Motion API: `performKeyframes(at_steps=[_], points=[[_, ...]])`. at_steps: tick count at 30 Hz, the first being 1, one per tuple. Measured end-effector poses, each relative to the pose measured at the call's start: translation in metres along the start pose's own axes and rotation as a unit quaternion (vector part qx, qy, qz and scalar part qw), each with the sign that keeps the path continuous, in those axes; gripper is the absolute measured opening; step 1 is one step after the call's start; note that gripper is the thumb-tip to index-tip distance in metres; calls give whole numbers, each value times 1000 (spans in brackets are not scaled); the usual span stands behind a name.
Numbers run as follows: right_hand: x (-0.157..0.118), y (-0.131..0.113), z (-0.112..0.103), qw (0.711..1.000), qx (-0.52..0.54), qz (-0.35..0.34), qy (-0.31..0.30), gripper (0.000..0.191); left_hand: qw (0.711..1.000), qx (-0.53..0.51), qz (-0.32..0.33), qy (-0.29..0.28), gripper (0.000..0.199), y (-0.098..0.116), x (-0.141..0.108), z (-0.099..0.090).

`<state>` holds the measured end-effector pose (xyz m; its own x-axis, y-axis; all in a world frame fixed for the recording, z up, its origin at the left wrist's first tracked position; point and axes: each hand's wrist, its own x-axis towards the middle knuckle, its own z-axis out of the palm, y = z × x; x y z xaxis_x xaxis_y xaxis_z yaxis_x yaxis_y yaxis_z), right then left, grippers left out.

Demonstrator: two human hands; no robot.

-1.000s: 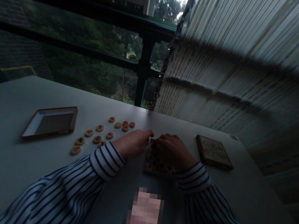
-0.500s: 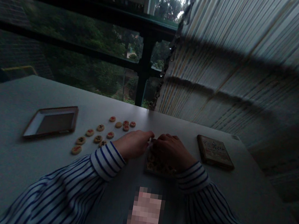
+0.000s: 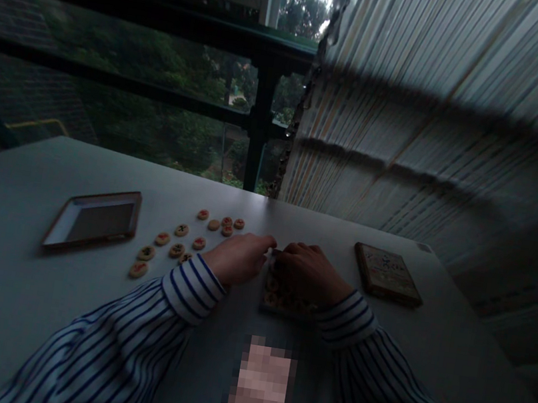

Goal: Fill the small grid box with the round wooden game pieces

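My left hand [image 3: 242,257] is closed, its fingertips at the left back corner of a small tray of round pieces [image 3: 284,301]. Over that tray rests my right hand [image 3: 309,271], fingers curled, covering most of the pieces. The fingertips of both hands nearly meet; what they pinch is too dark and small to make out. Round wooden pieces with red or black marks [image 3: 177,250] lie scattered on the table left of my left hand, and one shows no mark [image 3: 213,225].
An open shallow box lid [image 3: 100,220] lies at the left of the white table [image 3: 56,304]. A closed printed box [image 3: 388,273] is at the right. Behind the table stand a dark railing [image 3: 263,106] and a striped curtain [image 3: 388,111].
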<state>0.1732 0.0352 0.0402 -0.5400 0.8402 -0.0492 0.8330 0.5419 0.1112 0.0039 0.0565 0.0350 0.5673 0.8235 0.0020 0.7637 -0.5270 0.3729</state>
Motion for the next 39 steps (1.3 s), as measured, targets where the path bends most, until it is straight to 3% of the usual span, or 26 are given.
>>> performKeyframes(at_steps=[39], points=[[-3, 5, -1, 1000, 11, -23, -9, 19, 1000, 12, 9, 6, 37, 0, -3, -7]])
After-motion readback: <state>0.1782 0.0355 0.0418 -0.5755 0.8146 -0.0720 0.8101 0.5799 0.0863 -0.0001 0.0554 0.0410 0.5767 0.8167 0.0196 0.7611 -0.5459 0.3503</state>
